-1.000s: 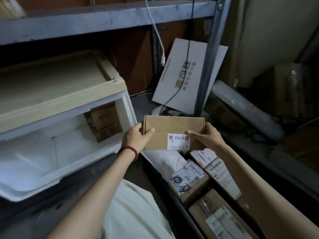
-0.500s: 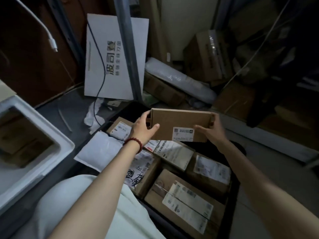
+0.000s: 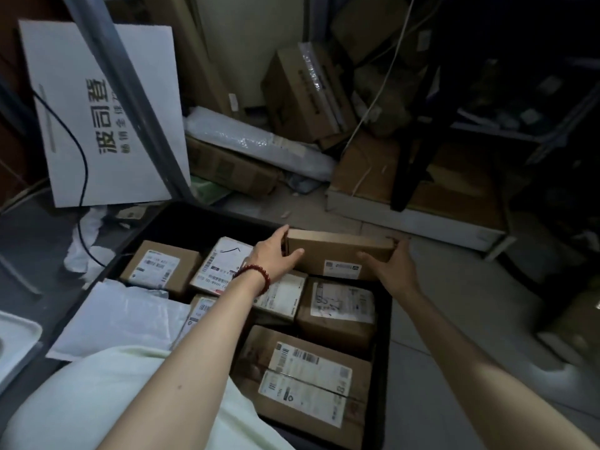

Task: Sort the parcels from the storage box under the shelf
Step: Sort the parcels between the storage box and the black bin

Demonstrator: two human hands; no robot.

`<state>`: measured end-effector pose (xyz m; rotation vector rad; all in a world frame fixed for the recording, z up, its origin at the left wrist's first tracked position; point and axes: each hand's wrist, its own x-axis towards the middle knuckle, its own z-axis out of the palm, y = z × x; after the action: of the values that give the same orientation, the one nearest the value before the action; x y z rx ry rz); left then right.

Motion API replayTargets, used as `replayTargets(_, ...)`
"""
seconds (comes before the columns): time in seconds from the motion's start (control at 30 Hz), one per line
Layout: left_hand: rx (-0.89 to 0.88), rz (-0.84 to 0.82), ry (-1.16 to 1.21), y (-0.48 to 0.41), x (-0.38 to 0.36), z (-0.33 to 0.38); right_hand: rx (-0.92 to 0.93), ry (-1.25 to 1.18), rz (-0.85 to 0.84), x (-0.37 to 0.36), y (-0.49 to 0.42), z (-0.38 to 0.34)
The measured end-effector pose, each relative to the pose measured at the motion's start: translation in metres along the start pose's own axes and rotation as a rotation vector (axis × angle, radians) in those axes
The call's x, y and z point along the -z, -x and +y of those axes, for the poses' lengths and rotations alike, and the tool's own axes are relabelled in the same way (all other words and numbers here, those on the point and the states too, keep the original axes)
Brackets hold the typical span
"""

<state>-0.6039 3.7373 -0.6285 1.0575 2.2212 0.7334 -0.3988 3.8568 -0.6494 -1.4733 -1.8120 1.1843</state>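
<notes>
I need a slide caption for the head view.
Left hand and right hand hold a flat parcel over a crate of parcels.

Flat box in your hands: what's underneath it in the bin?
The flat box, held by left hand and right hand, is over the far corner of the black bin. Labelled parcels show at its near edge; whatever lies directly beneath is covered.

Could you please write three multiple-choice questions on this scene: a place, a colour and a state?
1. Where is the held parcel? A) at the bin's far end B) on the floor C) on the lap
2. What colour is the bracelet? A) blue B) red C) green
3. What holds the parcel? A) one hand B) both hands C) nothing
Answers: A, it is beyond the bin's other parcels; B, its beads are red; B, left hand and right hand grip its ends.
</notes>
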Motion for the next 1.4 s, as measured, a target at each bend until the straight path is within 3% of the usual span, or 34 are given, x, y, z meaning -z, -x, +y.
replayTargets(0.17, -0.129, 0.226, -0.566, 0.009, 0.009, -0.012, 0.040, 0.159, -0.045, -0.002, -0.004, 0.002)
replayTargets(0.47, -0.081, 0.332, -0.649, 0.036, 0.033, -0.038, 0.169, 0.291, -0.177, -0.034, 0.006, -0.022)
replayTargets(0.6, 0.000, 0.365, -0.787, 0.070, 0.056, -0.072, 0.350, 0.573, -0.337, -0.067, 0.027, -0.042)
replayTargets(0.73, 0.165, 0.429, -0.735, 0.119, 0.080, -0.119, 0.535, 0.739, -0.464, -0.108, 0.062, -0.068)
replayTargets(1.03, 0.652, 0.597, -0.573, 0.253, 0.134, -0.185, 0.915, 0.779, -0.693, -0.205, 0.174, -0.151)
replayTargets(1.3, 0.824, 0.745, -0.548, 0.368, 0.177, -0.213, 1.258, 0.662, -0.856, -0.273, 0.316, -0.223)
replayTargets(1.4, 0.844, 0.759, -0.564, 0.390, 0.188, -0.219, 1.241, 0.645, -0.904, -0.285, 0.347, -0.239)
